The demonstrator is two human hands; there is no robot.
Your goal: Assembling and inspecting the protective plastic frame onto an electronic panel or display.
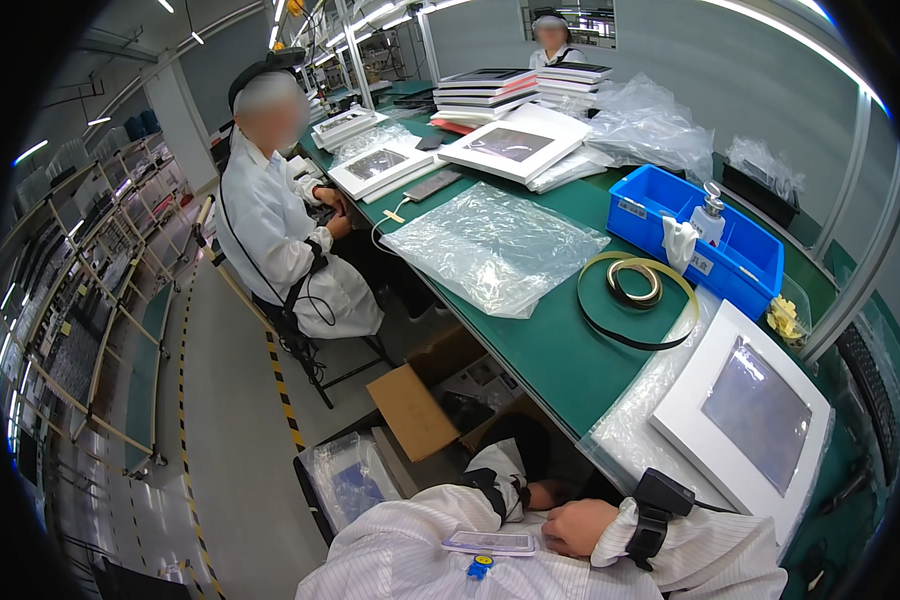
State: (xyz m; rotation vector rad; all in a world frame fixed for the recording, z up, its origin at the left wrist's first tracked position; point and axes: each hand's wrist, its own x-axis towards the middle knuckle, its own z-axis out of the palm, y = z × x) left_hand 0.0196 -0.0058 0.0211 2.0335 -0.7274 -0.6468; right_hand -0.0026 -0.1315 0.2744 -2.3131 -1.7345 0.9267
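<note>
Both my hands are low in the head view, close to my body and below the edge of the green table (568,378). My right hand (580,527) has its fingers curled in. Whether anything lies inside them is hidden. Just beyond it, my left hand (547,494) shows only in part between the sleeve and the right hand, its fingers out of sight. Nearest to them on the table is a white frame with a grey panel (758,412), lying on clear plastic wrap (638,450). A black device is strapped at my right wrist.
On the table are a roll of tape (634,286), a flat clear plastic bag (495,245), a blue bin (730,255) holding a bottle, and stacked white frames (485,95). An open cardboard box (415,410) stands below. A co-worker (280,200) sits at left; another person is at the back.
</note>
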